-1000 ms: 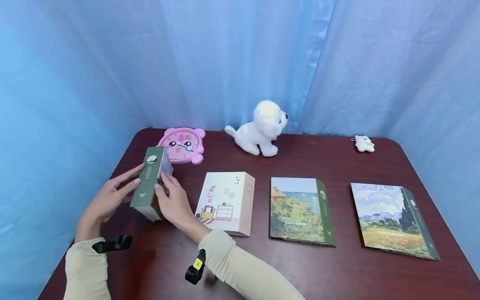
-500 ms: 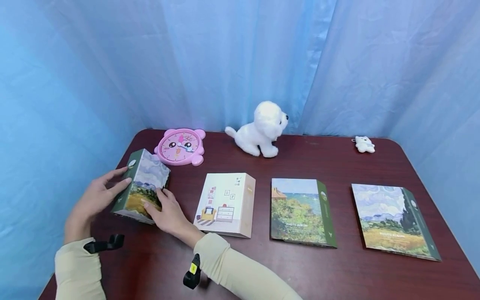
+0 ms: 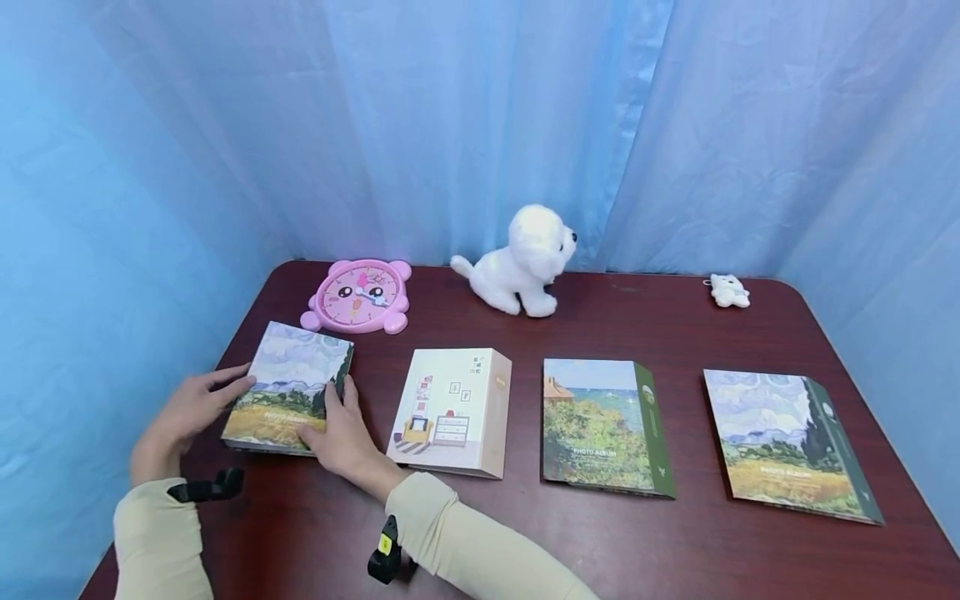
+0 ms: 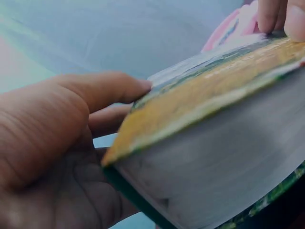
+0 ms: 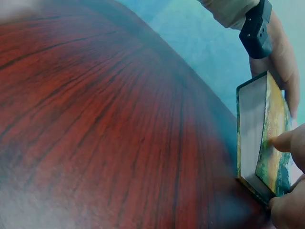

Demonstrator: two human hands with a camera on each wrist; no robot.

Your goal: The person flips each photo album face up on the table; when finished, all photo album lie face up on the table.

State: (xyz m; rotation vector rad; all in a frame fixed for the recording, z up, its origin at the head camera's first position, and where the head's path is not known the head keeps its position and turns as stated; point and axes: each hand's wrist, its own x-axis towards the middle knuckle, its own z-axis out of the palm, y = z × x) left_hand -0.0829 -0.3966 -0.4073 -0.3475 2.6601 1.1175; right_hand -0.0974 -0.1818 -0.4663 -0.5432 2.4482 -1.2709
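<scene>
At the table's left, a thick photo album (image 3: 285, 387) with a landscape cover lies face up between both hands. My left hand (image 3: 183, 417) holds its left side; in the left wrist view the thumb of that hand (image 4: 52, 129) meets the cover edge of the album (image 4: 190, 105), with fingers by the green spine. My right hand (image 3: 347, 437) grips the lower right part, thumb on the cover and fingers along the right edge. The right wrist view shows the album (image 5: 252, 124) from its page side, the right hand (image 5: 290, 191) at its near corner.
Right of the album are a cream room-picture album (image 3: 442, 408), a seaside-picture album (image 3: 596, 417) and another landscape album (image 3: 780, 442). Behind stand a pink clock (image 3: 356, 296) and a white toy dog (image 3: 525, 258). A small white plush (image 3: 727, 290) lies at the back right.
The album has turned from spine up to cover up, and both hands have shifted with it. My right hand has moved to its right edge. The pink clock is more fully visible.
</scene>
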